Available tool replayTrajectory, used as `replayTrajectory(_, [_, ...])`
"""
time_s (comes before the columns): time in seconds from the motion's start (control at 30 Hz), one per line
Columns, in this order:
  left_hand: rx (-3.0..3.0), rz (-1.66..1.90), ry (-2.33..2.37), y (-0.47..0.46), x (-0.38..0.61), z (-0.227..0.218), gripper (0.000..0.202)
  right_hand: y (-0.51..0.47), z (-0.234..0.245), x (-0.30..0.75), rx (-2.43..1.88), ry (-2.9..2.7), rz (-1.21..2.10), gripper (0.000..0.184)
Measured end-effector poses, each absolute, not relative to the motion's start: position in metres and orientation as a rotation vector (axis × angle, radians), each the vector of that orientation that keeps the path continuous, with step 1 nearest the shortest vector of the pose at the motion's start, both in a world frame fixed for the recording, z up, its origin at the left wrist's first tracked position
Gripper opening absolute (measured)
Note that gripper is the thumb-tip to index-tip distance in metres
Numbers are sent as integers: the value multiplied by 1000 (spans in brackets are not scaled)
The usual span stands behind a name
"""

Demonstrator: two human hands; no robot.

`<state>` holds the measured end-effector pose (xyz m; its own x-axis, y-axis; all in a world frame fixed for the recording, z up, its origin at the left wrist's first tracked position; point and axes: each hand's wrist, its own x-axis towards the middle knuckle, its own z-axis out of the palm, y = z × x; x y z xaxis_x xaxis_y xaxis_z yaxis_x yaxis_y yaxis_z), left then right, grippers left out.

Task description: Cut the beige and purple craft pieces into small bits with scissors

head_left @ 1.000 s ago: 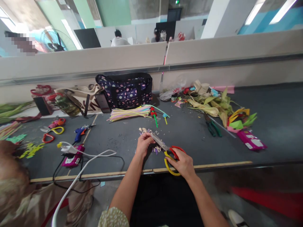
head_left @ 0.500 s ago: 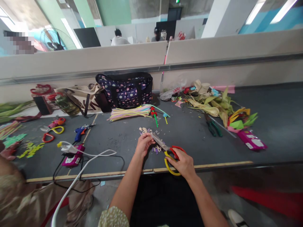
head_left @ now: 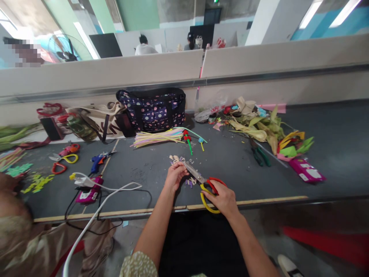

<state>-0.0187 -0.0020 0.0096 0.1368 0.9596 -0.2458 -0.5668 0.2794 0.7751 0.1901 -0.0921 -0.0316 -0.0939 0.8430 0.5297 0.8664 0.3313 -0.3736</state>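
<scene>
My right hand grips the red and yellow handles of a pair of scissors above the near edge of the grey table. The blades point up and left toward my left hand, whose fingers are pinched at the blade tips on something too small to make out. Small cut bits in cream and purple lie on the table under the blades and just beyond the left hand. A bundle of pastel strips lies further back.
A dotted dark bag and a cream tote stand at the back. Leaves and coloured scraps, green pliers and a pink packet lie right. Left: second scissors, blue glue gun, white cable, another person.
My hands and the scissors have hardly moved. The person at the lower left has shifted slightly.
</scene>
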Motion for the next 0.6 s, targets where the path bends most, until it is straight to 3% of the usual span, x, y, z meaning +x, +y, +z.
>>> replayTrajectory(0.6, [589,1206,851,-1,-19,8,23,-91,-30,192,-1483,-1896,13,45])
